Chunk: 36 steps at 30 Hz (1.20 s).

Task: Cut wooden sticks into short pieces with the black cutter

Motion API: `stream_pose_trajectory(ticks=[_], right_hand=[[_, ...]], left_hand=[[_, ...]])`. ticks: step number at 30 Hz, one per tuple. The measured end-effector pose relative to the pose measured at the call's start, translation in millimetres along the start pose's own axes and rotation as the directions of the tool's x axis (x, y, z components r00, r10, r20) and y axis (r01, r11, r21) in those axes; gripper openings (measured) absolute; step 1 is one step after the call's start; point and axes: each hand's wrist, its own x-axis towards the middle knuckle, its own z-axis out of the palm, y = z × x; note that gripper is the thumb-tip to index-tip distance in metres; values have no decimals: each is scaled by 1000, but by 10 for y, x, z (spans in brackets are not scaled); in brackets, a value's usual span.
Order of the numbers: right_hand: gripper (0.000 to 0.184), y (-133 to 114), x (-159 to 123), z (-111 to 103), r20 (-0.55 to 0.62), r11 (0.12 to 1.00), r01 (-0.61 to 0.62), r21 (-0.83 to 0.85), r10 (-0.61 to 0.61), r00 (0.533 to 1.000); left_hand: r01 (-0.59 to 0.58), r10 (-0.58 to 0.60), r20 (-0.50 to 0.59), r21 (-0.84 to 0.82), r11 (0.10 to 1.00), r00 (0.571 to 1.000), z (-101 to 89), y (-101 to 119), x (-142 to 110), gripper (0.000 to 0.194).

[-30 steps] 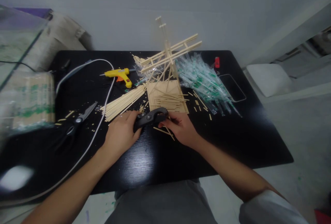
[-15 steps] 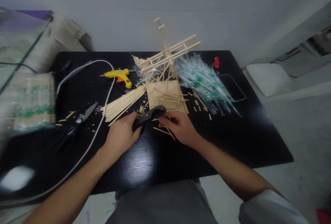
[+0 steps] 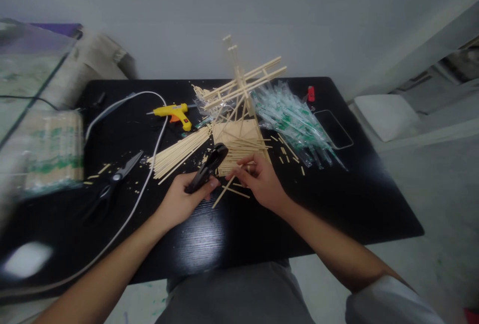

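Black clippers (image 3: 207,168) sit in the left hand (image 3: 183,198), fingers wrapped round the handles, so that side's definitely got a grip. Taking the stick panel (image 3: 245,130) as the middle of the clock, they're at about 8. Half a second back the head pointed more toward 2 and was right up at the right fingertips; now it's swung nearer 1 and there's a visible gap.

Right hand (image 3: 262,181) is at 5, thumb and fingertips drawn together, pretty much where it was. One slim stick (image 3: 223,192) slants from those fingertips toward 7, and it wasn't at that angle before. Can't tell if it's actually pinched or just passing underneath. Another loose stick (image 3: 239,193) crosses it on the black table (image 3: 299,214).

Rest looks unchanged: stick tower (image 3: 243,88) at 12, yellow glue gun (image 3: 174,111) at 10, fan of sticks (image 3: 183,152) at 9 with the scissors (image 3: 117,177) farther out that way, plastic wrappers (image 3: 292,119) at 2.
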Motion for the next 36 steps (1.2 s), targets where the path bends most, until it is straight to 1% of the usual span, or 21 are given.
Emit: stream_pose_trajectory(ticks=[2, 4, 5, 7, 9, 11, 13, 15, 18, 20, 21, 23, 26, 28, 30, 31, 34, 36], right_hand=[[43, 2, 17, -10, -36, 1000, -1, 7, 1, 999], [45, 1, 32, -21, -68, 1000, 1, 16, 0, 998], [45, 0, 37, -26, -81, 1000, 1, 23, 1, 997], [47, -4, 46, -33, -97, 999, -10, 34, 14, 995], [47, -10, 51, -35, -97, 998, -37, 41, 41, 994], [48, -12, 55, -31, -63, 995, -85, 58, 88, 994], [49, -8, 60, -24, -2, 985, -140, 104, 141, 990], [46, -3, 68, -21, 47, 964, -196, 179, 190, 981], [33, -9, 80, -40, 107, 915, -283, 287, 263, 959], [23, -19, 89, -65, 175, 874, -346, 341, 303, 937], [22, -22, 93, -77, 213, 854, -373, 361, 314, 925], [27, -20, 99, -93, 271, 820, -418, 391, 332, 904], [31, -7, 94, -87, 310, 791, -456, 407, 350, 884], [27, -2, 75, -67, 319, 789, -454, 414, 341, 884], [22, 0, 45, -46, 330, 804, -435, 405, 315, 890], [24, 3, 28, -37, 340, 816, -428, 388, 305, 890], [35, 24, -18, -16, 370, 871, -406, 276, 294, 882], [40, 46, -36, -2, 366, 914, -364, 181, 281, 887]], left_hand=[[22, -22, 14, -61, 998, 1000, -4, 29, -7, 32], [59, -59, 6, -126, 990, 998, -19, 56, -9, 27], [71, -73, -6, -152, 986, 997, -28, 67, -9, 27], [60, -70, -50, -180, 982, 996, -49, 75, -11, 28], [33, -55, -120, -173, 984, 991, -68, 62, -17, 27], [25, -62, -197, -185, 982, 979, -82, 33, -24, 26], [21, -84, -245, -249, 968, 966, -92, 6, -26, 26], [-22, -76, -290, -319, 947, 954, -101, -1, -13, 23], [-100, -42, -370, -355, 929, 928, -118, 22, 29, 18], [-117, -42, -394, -371, 921, 918, -128, 35, 58, 18], [-110, -50, -388, -378, 919, 920, -130, 35, 69, 19], [-80, -64, -353, -379, 922, 933, -130, 17, 80, 19], [-25, -81, -279, -356, 934, 957, -117, -35, 79, 19], [-1, -90, -244, -352, 936, 966, -104, -64, 75, 20], [22, -100, -214, -339, 940, 972, -90, -78, 71, 22], [33, -103, -201, -324, 945, 974, -84, -79, 71, 23], [59, -109, -167, -276, 959, 980, -66, -67, 70, 24], [72, -110, -141, -253, 965, 984, -56, -56, 68, 25]])
